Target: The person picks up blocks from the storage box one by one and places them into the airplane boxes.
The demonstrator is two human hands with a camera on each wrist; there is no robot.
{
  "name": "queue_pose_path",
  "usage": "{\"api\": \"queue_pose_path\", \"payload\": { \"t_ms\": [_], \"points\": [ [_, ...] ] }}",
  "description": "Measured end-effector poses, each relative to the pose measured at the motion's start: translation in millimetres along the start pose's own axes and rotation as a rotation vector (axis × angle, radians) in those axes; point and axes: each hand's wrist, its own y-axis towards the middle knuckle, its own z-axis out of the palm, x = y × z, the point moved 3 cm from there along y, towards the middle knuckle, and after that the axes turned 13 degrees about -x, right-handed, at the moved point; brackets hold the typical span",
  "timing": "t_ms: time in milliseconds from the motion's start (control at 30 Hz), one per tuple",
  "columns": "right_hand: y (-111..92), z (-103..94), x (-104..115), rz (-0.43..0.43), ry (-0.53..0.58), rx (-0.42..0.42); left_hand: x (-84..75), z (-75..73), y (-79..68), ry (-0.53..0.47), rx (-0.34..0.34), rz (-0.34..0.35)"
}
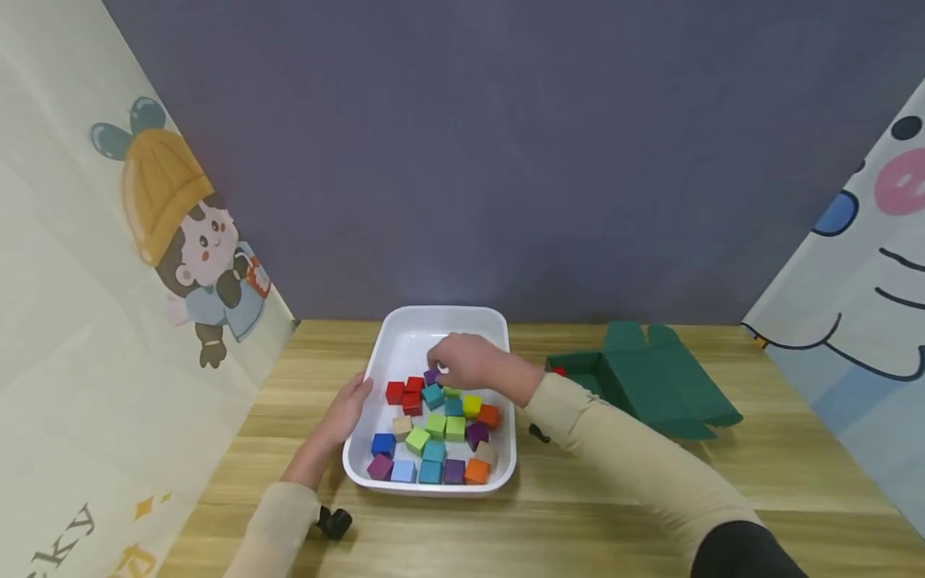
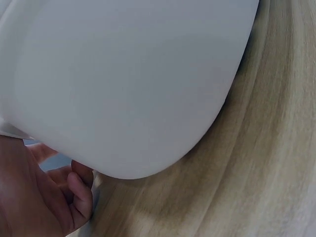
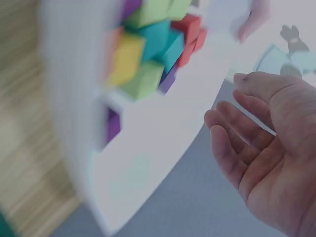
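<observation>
on the wooden table, head view: a white plastic tray holds a loose crowd of coloured cubes, mostly toward its near end; a green cardboard box, lid folded out, stands to the right with something red inside.
cube step: probably handling the cubes one at a time inside the tray; how far along this is, i cannot tell.
next move: as i judge it, this calls for a thumb-and-finger pinch on a single cube without nudging its neighbours.
right hand: extends over the tray's right rim, back of the hand up, fingers bent down near a purple cube.
left hand: lies along the tray's left side, touching the rim.
tray wall, left wrist view: the pale outside fills much of the frame; some left fingers curl by its edge, but whether they grip or merely steady it, i cannot tell.
loose fingers, right wrist view: slightly parted, gently bent, with no cube among them.
lone purple cube: sits beside the blurred tray wall, apart from the red, teal, yellow and lime cluster.
</observation>
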Motion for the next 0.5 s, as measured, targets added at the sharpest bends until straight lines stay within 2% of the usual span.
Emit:
{"api": "queue_pose_path", "payload": {
  "t_ms": [100,233,400,500],
  "points": [
    [24.5,16.8,25.6,-0.006,0.034,0.034,-0.3,-0.2,0.8,-0.006,-0.002,0.002],
    [48.5,34.1,47.4,-0.002,0.002,0.052,-1.3,0.4,2.7,-0.012,-0.014,0.043],
    [61.5,44.7,55.5,0.013,-0.090,0.072,-3.3,3.2,3.8,0.007,-0.008,0.084],
    [64.7,51.4,53.9,0.034,-0.079,0.092,-3.0,3.0,3.5,0.000,-0.015,0.075]
  ]
}}
